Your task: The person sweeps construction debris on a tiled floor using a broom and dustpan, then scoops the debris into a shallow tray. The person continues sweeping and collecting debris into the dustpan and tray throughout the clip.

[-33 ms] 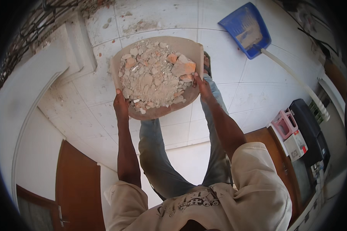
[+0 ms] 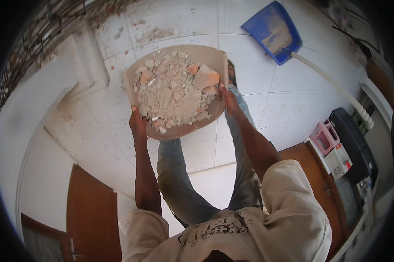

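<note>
A wide, shallow tan pan [image 2: 208, 54], dusty and curved at its sides, is held out in front of my legs. Grey and reddish rubble [image 2: 168, 89] fills much of it. One large chunk of broken brick [image 2: 206, 77] lies at the right side of the load. My left hand [image 2: 138, 125] grips the near left edge, thumb up over the rim and the other fingers hidden beneath. On the right edge, my right hand [image 2: 230, 101] is closed in the same way, also with its lower fingers out of sight.
A blue dustpan [image 2: 286, 32] with a long pale handle [image 2: 328, 78] lies on the dusty white tiles at the far right. A pink plastic stool [image 2: 324, 137], a white box and a black case stand at the right. Brown doors [image 2: 92, 205] and a metal grille are to the left.
The pan has come very slightly nearer to me, with both hands still on it. The surroundings have shifted a little in the view.
</note>
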The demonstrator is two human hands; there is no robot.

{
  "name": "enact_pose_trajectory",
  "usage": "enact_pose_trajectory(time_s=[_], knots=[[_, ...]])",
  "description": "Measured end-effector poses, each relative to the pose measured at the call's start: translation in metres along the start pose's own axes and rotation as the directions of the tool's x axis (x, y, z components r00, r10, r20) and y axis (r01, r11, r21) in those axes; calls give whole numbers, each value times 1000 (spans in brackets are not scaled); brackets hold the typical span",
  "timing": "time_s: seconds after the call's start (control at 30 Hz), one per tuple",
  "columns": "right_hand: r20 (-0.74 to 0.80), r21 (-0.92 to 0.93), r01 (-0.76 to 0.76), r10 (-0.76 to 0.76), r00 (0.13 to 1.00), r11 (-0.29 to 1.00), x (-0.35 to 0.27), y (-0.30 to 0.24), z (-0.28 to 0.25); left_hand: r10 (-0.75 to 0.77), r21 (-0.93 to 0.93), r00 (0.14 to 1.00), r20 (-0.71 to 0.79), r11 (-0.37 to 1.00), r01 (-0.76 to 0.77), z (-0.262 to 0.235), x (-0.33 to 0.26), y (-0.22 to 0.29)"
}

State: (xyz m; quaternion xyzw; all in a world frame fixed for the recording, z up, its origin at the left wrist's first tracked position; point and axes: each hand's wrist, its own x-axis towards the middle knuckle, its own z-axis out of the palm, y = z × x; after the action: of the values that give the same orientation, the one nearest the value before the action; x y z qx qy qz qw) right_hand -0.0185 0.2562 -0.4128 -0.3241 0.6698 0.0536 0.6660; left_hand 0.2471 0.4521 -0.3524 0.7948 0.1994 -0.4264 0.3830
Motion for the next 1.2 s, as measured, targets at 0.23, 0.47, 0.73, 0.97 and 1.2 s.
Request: enact_pose_trajectory(time_s=[0.23,0.47,0.73,0.97,1.2], knots=[[-162,-110,112,-129,978,988,-34,16,-49,10,53,989,146,998,-18,48,-44,25],[-205,-375,107,-195,959,921,-17,-19,-160,34,278,993,109,958,-64,170,-68,-20],[-366,-414,186,-350,862,891,-10,-4,-364,83,196,961,264,971,-137,353,-140,-86],[-408,-328,161,-293,865,931,32,78,-501,47,215,932,360,968,-132,461,-187,-151],[-390,-349,-132,-16,921,928,90,183,-544,-80,385,905,417,918,-96,513,-156,-213]])
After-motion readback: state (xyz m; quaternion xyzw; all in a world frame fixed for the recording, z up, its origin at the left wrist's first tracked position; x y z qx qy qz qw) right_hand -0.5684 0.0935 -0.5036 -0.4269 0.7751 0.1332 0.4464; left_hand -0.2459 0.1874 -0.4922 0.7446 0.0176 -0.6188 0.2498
